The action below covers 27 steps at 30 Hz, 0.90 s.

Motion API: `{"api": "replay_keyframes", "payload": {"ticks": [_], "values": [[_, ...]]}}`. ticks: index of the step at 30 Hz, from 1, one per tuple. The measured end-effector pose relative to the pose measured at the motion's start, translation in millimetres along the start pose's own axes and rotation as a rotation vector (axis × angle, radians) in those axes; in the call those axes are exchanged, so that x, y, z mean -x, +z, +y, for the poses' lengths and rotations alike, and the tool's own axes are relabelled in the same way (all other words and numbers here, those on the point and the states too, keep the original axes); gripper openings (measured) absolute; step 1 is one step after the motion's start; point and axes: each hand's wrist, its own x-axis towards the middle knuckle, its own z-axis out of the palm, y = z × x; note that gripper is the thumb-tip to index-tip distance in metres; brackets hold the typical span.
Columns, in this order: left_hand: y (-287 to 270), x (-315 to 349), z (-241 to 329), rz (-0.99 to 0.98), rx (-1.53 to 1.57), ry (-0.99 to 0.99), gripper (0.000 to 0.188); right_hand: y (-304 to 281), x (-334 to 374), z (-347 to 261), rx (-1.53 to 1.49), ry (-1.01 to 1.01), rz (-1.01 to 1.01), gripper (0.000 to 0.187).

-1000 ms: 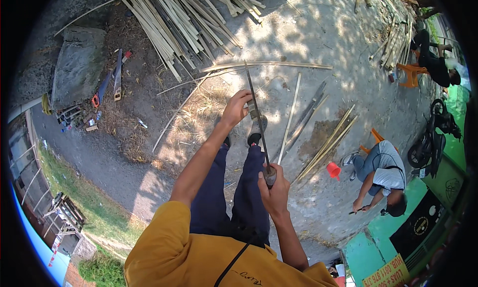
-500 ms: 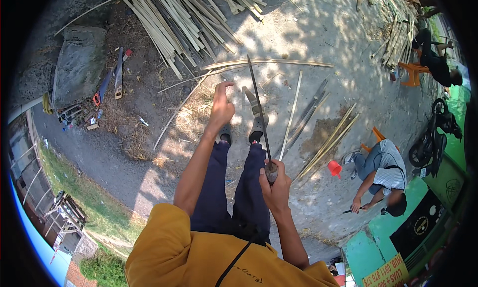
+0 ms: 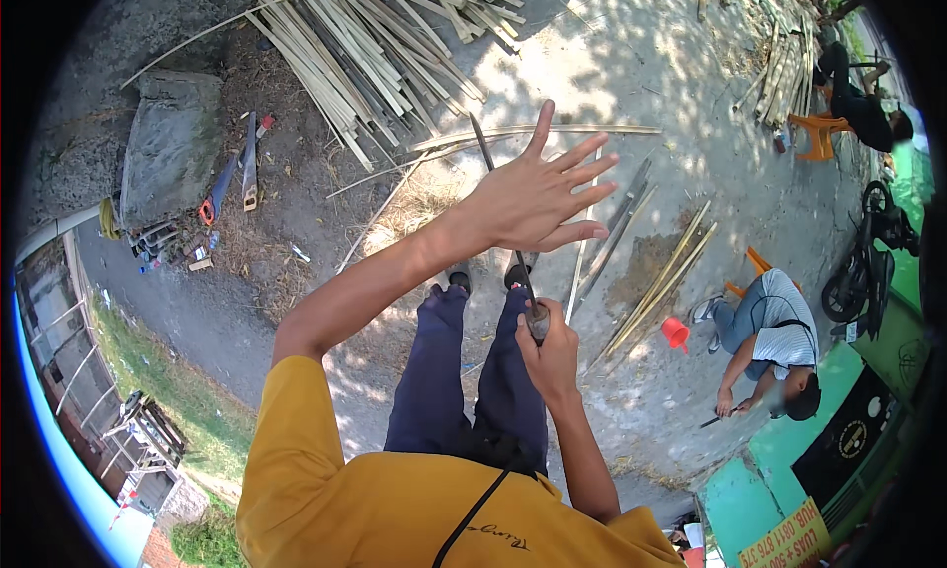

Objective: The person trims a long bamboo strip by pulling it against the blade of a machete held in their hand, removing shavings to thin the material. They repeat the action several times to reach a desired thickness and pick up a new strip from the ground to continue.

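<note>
Knife [image 3: 483, 144], long and dark-bladed with a short rounded handle, is held out in front of the person, its tip pointing away from the body and leaning slightly left. Its handle sits in the right hand [image 3: 552, 356], whose fingers are wrapped round it near the right trouser leg. The left hand [image 3: 533, 201] crosses over the middle of the blade, hiding part of it; its fingers are spread wide, straight and released, with nothing in them (whether the wrist touches the blade cannot be told from this angle).

Below the hands, two dark trouser legs [image 3: 424, 371] lead down to shoes on the ground. Beyond the blade's tip, a big pile of pale wooden strips [image 3: 360, 60] lies fanned out, and a long strip [image 3: 592, 129] stretches across the ground just below it. To the right, a few yellowish strips [image 3: 663, 282] lie side by side near a red plastic dipper [image 3: 675, 331]. Over on the left, two saws, one orange-handled [image 3: 208, 210] and one with a plain blade [image 3: 251, 159], lie beside a grey stone block [image 3: 170, 149]. Farther right, a co-worker in a striped shirt [image 3: 787, 307] sits bent over a small dark tool, near a parked motorbike [image 3: 856, 277].
</note>
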Motion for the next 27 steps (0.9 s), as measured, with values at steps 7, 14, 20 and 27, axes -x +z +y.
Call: {"api": "replay_keyframes", "payload": {"ticks": [7, 14, 20, 27], "values": [[-59.5, 65.5, -39.7, 0.905, 0.602, -0.588, 0.041, -8.1, -5.7, -9.6, -0.037, 0.052, -0.003, 0.031], [164.3, 152.2, -12.2, 0.159, 0.764, -0.827, 0.080, -9.2, -4.5, -5.8, -0.059, 0.071, 0.031, 0.027], [227.4, 92.4, -20.7, 0.197, 1.069, -0.735, 0.023, -6.8, -4.2, -1.2, 0.005, 0.030, 0.053, 0.019], [191.0, 54.6, 11.1, 0.378, 1.143, -0.666, 0.057, -50.9, 25.9, -49.8, -0.200, 0.198, 0.122, 0.024]]}}
